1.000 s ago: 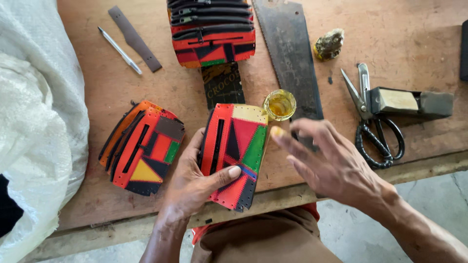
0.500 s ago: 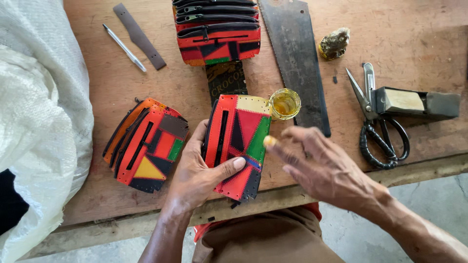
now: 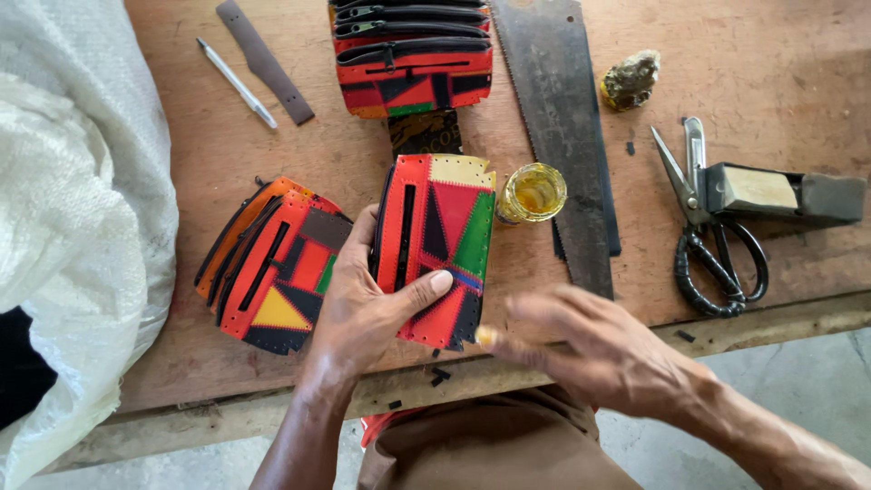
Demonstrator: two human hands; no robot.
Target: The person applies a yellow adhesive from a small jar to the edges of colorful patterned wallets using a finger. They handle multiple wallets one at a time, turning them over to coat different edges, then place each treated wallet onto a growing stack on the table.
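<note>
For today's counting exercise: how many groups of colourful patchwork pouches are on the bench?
3: one held by the left hand, the pouch; a stack to its left; another stack at the bench's far edge, partly cut off. Pouches within stacks are hidden.

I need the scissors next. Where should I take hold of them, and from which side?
Take the scissors by the black loop handles, which lie nearest the table's front edge with open wood around them, so come from the front. The blades point away, and a rectangular block lies against them on the right, probably blocking that side.
</note>
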